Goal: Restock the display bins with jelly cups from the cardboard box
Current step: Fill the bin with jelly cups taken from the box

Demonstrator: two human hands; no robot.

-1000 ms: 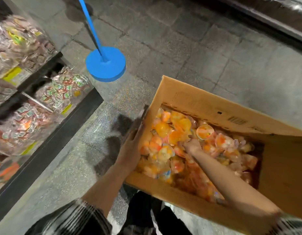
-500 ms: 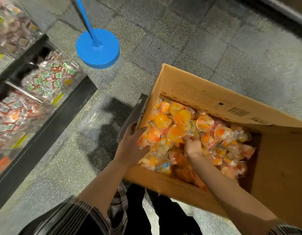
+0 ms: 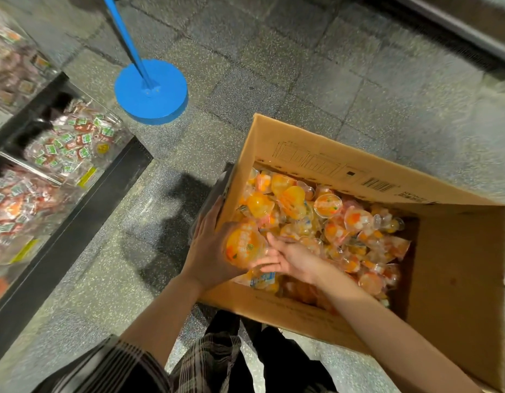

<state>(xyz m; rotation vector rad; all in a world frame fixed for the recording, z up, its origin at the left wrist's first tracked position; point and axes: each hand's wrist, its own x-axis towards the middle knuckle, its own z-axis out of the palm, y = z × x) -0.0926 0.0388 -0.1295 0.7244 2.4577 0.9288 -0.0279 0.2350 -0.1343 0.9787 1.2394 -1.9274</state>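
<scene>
An open cardboard box (image 3: 316,154) stands on the floor, filled with several orange and peach jelly cups (image 3: 327,205). At its left wall my left hand (image 3: 207,245) lies with straight fingers along the box edge, and one orange jelly cup (image 3: 244,246) rests against its palm. My right hand (image 3: 288,258) is inside the box with spread fingers touching that cup from the right. The cup sits pressed between the two hands. Clear display bins (image 3: 75,143) of wrapped sweets line the left.
A blue round stand base (image 3: 150,90) with a blue pole stands on the paved floor behind the box. A black shelf ledge (image 3: 83,199) runs along the bins. My legs and plaid shirt are below the box.
My right hand has lifted one orange jelly cup out of the pile and brought it left against my left palm. The camera has tilted down and closer.
</scene>
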